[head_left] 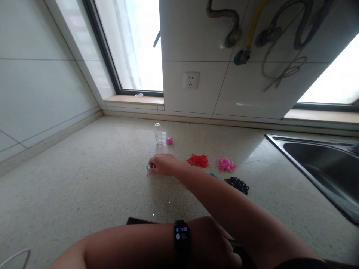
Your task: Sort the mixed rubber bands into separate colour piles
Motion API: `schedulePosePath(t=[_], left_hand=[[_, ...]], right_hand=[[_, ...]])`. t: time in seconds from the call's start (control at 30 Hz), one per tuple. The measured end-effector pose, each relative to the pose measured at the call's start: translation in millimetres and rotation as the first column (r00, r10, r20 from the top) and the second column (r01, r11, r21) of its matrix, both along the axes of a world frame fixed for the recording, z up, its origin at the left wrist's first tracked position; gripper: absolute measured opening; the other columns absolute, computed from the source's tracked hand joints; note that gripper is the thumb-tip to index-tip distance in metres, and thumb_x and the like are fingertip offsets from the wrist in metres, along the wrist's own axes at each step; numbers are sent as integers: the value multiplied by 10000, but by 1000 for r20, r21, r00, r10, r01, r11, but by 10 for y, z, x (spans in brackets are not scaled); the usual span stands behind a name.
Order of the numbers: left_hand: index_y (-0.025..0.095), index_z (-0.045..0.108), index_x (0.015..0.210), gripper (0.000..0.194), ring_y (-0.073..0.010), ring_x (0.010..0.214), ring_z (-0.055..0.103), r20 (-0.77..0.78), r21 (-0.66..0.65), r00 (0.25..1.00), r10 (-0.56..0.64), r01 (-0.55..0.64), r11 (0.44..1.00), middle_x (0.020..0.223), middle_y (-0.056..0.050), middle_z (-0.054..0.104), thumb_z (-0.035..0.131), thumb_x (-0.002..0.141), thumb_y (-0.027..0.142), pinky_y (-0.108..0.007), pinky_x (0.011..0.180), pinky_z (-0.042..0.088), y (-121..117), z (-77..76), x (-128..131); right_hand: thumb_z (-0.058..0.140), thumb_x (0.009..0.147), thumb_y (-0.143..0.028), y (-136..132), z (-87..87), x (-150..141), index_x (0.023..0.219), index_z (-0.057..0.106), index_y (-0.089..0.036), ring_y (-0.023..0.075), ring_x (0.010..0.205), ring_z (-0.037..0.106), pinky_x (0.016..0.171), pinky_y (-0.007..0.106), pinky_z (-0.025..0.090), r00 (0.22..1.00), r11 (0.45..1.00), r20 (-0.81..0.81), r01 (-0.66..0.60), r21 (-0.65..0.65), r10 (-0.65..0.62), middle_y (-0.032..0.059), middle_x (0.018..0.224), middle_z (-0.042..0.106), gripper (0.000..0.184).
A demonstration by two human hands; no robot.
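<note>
My right hand (162, 164) reaches across the counter with its fingers pinched together. Small blue and pink bits that look like rubber bands (148, 169) show at its fingertips; the hand covers the rest. My left hand (209, 239), below a black watch (181, 237), lies low near the counter's front edge with its fingers curled, and its palm is hidden. Right of my right hand lie loose heaps of small rubber bands: red ones (198, 160), pink ones (226, 165) and black ones (238, 185). A few blue bands (213, 175) peek out beside my right forearm.
Behind my right hand a clear plastic bottle (158, 134) stands upright, with a pink cap (169, 141) beside it. A steel sink (297, 160) is set into the speckled counter (92, 179) at the right. A socket (191, 80) and hoses are on the tiled wall.
</note>
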State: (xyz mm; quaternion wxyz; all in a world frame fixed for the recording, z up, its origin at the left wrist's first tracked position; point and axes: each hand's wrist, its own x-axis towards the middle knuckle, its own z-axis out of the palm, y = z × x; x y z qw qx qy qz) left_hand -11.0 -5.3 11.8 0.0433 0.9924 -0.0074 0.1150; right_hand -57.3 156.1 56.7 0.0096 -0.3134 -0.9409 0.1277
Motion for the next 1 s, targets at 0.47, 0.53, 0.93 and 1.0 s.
schedulePosePath(t=[0.47,0.53,0.93,1.0], left_hand=[[225,576,716,195,-165,660,612,45,-24,999,25,-24,999,622,21,644,600,902,277,-319,550,428,-19,38,-31],[225,560,705,205,-159,650,601,34,-35,999,30,-29,999,626,26,647,620,894,277,-317,538,416,-21,56,-35],[225,533,704,208,-167,652,611,9,-75,1000,28,-27,997,615,34,648,596,899,261,-320,538,451,-17,90,-34],[224,537,705,213,-164,633,611,5,-77,1000,28,-28,997,616,35,650,582,911,254,-320,533,456,-13,102,-36]], right_hand=[[502,917,-333,-13,34,153,966,732,-192,202,872,650,608,265,347,998,992,47,28,121,-34,107,1015,739,274],[502,911,-321,8,51,166,967,737,-194,203,866,647,614,265,353,998,992,51,29,120,-35,107,1012,740,272],[484,902,-281,63,55,186,948,737,-183,216,871,659,599,274,344,997,984,75,0,178,-14,120,1009,741,276],[491,902,-272,58,47,213,958,733,-178,215,892,656,617,271,355,996,984,86,-8,180,-7,119,1022,738,265]])
